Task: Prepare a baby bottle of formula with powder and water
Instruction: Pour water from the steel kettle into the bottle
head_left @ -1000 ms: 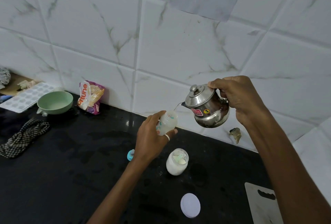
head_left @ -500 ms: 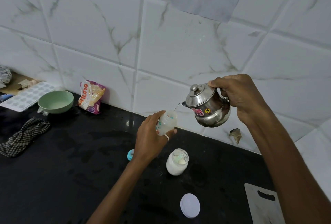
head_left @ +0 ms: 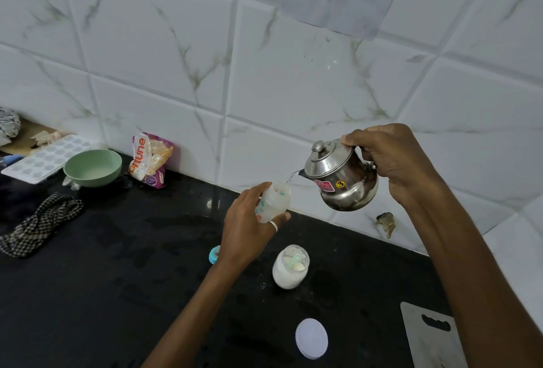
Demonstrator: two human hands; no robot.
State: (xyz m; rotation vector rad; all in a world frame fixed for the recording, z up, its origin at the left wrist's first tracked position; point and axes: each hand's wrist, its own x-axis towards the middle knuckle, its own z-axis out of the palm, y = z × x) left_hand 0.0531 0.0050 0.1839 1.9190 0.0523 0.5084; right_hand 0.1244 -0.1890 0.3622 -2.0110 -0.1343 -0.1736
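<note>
Water runs in a thin stream from the steel kettle [head_left: 340, 179], clamped in the right hand [head_left: 393, 167], into the open baby bottle [head_left: 274, 201] gripped by the left hand [head_left: 246, 229] above the desk [head_left: 102, 279]. The powder jar [head_left: 291, 269] stands open near, its lid [head_left: 311, 338] off. Capping and shaking remain, judging by the teal nipple cap [head_left: 214, 254] lying aside.

A black stone counter [head_left: 97, 279] runs along a tiled wall. An open jar of white powder [head_left: 290, 267] stands on it, a scoop inside. In front of the jar lies a white lid [head_left: 311, 338]; to its right, a pale cutting board [head_left: 432, 338]. Just left of the jar sits a small blue cap [head_left: 213, 254]. Far left of the jar lies a checked cloth [head_left: 38, 226]. Behind the cloth are a green bowl [head_left: 92, 167], an ice tray [head_left: 44, 156] and a snack packet [head_left: 150, 159] by the wall.
</note>
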